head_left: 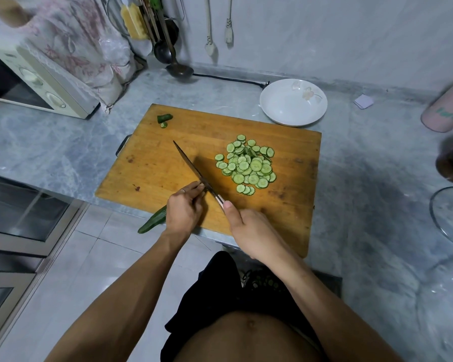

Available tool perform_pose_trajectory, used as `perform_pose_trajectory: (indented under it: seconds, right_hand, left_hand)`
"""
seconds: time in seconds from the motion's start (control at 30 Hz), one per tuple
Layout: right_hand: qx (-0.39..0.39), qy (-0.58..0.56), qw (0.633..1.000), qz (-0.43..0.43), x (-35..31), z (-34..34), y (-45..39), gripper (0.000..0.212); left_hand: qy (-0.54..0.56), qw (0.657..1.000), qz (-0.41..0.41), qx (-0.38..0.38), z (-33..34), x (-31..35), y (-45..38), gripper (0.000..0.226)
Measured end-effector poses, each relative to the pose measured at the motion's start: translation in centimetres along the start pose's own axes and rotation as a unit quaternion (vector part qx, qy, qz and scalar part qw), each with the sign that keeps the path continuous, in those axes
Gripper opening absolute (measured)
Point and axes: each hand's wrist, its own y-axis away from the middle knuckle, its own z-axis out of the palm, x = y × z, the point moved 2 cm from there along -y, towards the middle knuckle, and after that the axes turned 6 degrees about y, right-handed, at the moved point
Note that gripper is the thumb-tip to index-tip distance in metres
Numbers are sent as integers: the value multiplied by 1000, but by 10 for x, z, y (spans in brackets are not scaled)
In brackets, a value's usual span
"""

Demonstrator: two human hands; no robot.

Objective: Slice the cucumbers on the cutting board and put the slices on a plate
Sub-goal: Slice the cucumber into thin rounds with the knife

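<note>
Cucumber slices: heaped in a loose pile right of centre on the cutting board, a few strays at the pile's lower edge.
Cucumber ends: a dark stub and one small slice are seen at the board's upper left corner, well apart from the pile.
Whole cucumber: seen below the board's lower left edge, one end hidden behind the left hand.
Cutting board: wooden, laid at the centre of the frame on the grey marbled worktop.
Knife: angled from centre toward the lower right, just left of the pile.
Right hand: the handle is gripped, thumb laid along its top.
Left hand: fingertips are pressed to the blade near the handle; whether the cucumber is also held cannot be told.
Plate: white, flower-printed, set just beyond the board's upper right corner.
Microwave: at the upper left, draped with a floral cloth.
Ladle: leaned against the wall at upper centre.
</note>
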Motion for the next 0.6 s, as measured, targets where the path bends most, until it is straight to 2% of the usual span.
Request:
perform_pose_trajectory:
  seconds: [0.6]
  right_hand:
    - [-29,-22,998,55,1,-1,-2,64]
  left_hand:
    - [14,1000,2,20,2,-1,0,27]
